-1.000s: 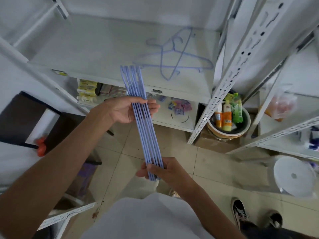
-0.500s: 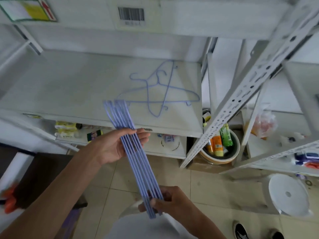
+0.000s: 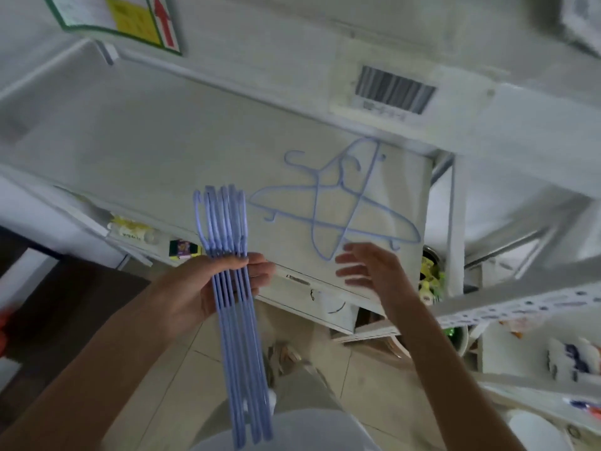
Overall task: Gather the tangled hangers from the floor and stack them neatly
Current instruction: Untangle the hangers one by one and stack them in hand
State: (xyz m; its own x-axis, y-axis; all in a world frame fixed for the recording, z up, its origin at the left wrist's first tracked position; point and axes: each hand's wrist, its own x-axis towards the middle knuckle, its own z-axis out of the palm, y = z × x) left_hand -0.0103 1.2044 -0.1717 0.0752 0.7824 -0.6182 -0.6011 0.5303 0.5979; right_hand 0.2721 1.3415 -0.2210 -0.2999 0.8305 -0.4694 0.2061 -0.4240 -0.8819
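Nearest, the left hand (image 3: 208,288) grips a bundle of blue hangers (image 3: 237,336) edge-on, fingers curled round it just in front of the white shelf (image 3: 162,151). Right of the bundle, the right hand (image 3: 374,271) hovers at the shelf's front edge, fingers spread and holding nothing. Farther back, two crossed blue hangers (image 3: 331,206) lie flat on the shelf, below a barcode label (image 3: 393,89).

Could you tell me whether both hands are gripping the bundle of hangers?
No, only the left hand grips the bundle of hangers; the right hand is open.
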